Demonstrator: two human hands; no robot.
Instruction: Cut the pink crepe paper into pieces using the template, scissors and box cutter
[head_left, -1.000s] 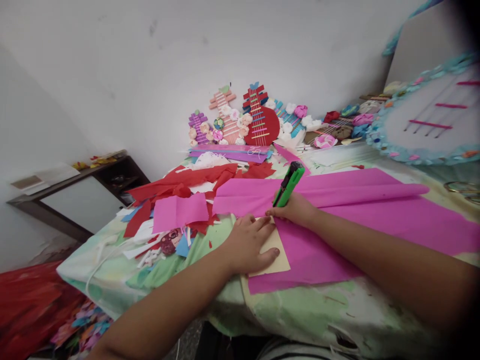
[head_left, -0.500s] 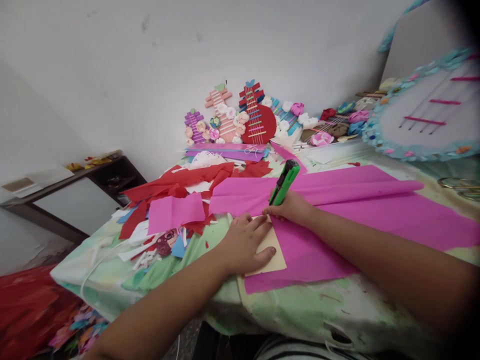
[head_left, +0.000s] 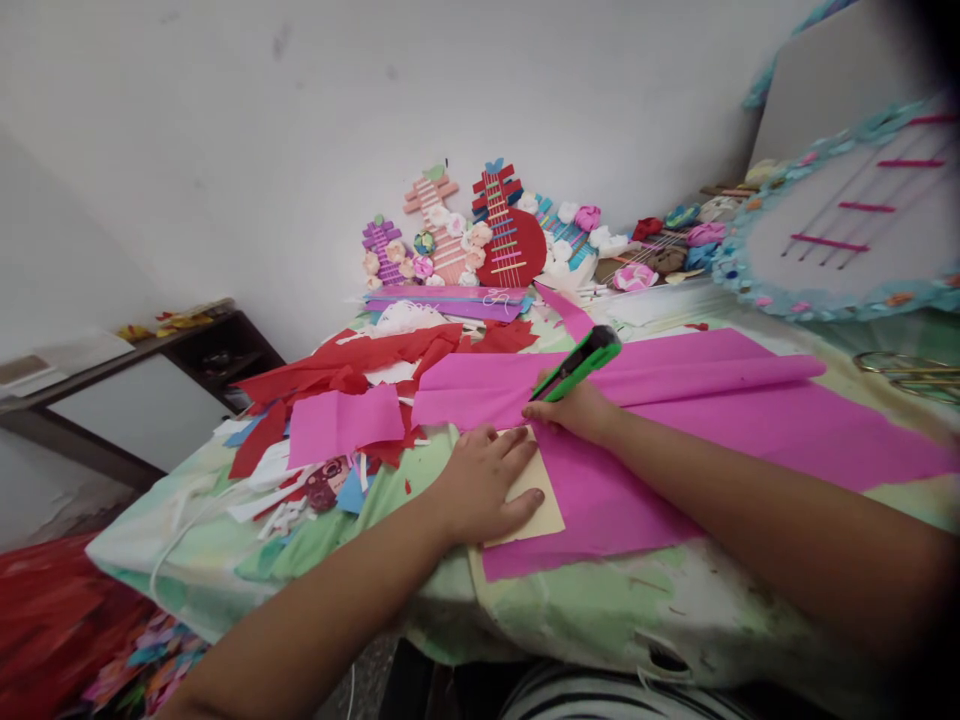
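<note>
While the left hand (head_left: pixel 487 482) spreads over a pale yellow, flat card (head_left: pixel 538 512) near the front edge of the cloth-covered bench (head_left: pixel 585 605), the right hand (head_left: pixel 576 410) pinches a green-and-black plastic cutter (head_left: pixel 583 362) at the card's far corner. One small magenta paper rectangle (head_left: pixel 345 425) lies separate toward the left edge; the broad magenta paper sheet (head_left: pixel 772 440), partly under the card, looks mostly whole. Any cut beside the card cannot be made out. A long fold crosses the sheet's far part.

Dim, flat light, soft shadows, slight overall haze, 2 dark right-hand corners.
</note>
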